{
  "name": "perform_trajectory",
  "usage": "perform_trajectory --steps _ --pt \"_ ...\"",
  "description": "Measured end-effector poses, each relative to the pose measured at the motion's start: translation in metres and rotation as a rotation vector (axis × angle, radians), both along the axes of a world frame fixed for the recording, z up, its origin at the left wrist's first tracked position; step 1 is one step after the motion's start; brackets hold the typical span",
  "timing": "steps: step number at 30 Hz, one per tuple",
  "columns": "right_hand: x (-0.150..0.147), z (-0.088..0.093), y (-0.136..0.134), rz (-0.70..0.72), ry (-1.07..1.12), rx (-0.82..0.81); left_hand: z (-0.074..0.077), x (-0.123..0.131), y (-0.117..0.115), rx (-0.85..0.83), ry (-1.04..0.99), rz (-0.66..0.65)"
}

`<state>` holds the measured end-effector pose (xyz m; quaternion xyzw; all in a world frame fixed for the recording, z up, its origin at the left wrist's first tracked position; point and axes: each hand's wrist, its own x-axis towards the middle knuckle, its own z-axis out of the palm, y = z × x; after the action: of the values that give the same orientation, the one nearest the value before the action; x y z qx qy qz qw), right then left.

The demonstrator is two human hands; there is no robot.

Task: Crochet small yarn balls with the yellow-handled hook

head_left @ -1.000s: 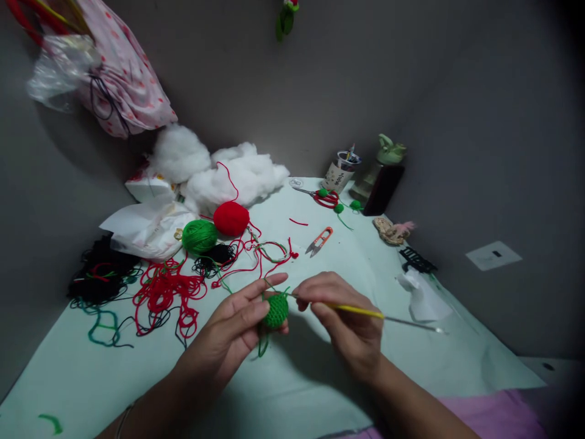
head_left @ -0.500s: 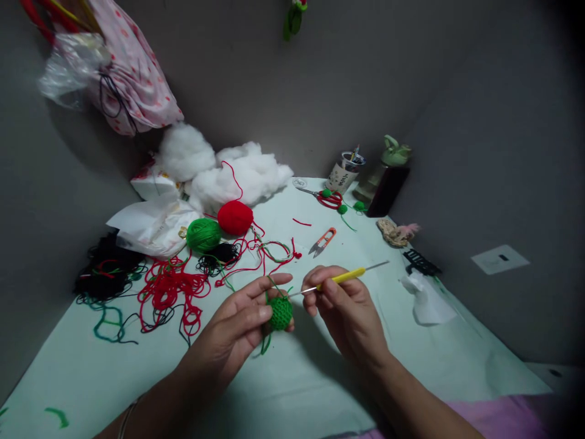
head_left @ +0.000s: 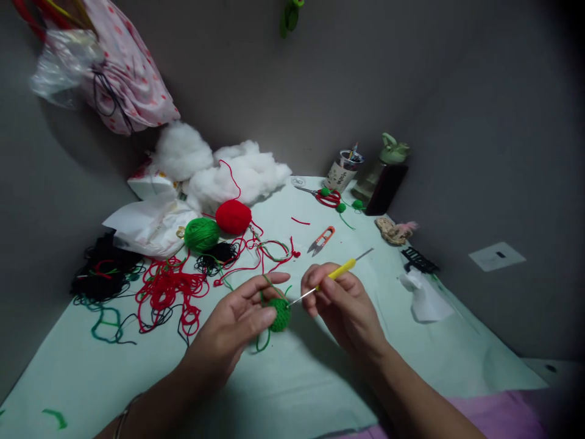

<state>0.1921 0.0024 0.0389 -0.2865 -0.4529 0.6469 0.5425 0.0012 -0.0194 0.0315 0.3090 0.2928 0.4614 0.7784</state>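
Observation:
Between the thumb and fingers of my left hand [head_left: 237,320] is a small rounded green crochet piece [head_left: 280,316]. A strand of green yarn runs over the raised index finger, and a loose green loop hangs below the piece. My right hand [head_left: 345,305] grips a crochet hook [head_left: 336,273] by its yellow handle, pen-fashion. The hook's thin metal tip meets the upper right edge of the piece; whether it sits inside a stitch is too small to tell. Beyond my left hand lies a green yarn ball [head_left: 202,235].
A red yarn ball [head_left: 233,217] and tangled red yarn [head_left: 169,289] lie left, with white stuffing [head_left: 242,177] behind. Orange thread snips [head_left: 322,241] and red-handled scissors [head_left: 328,197] lie beyond my hands. A pen cup [head_left: 340,174] and bottle [head_left: 388,158] stand at the back right.
The hook has tilted more steeply, its back end swinging left and up. The green piece has turned slightly and sits a little lower left in my fingers. The view has shifted slightly.

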Motion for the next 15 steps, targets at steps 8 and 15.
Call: perform_trajectory --steps 8,15 --pt "0.001 -0.012 -0.004 -0.092 -0.31 0.275 -0.008 0.004 -0.005 0.174 0.287 0.118" --pt "0.005 -0.007 -0.002 -0.005 -0.206 0.194 -0.001 -0.001 0.0 0.28 0.51 0.151"
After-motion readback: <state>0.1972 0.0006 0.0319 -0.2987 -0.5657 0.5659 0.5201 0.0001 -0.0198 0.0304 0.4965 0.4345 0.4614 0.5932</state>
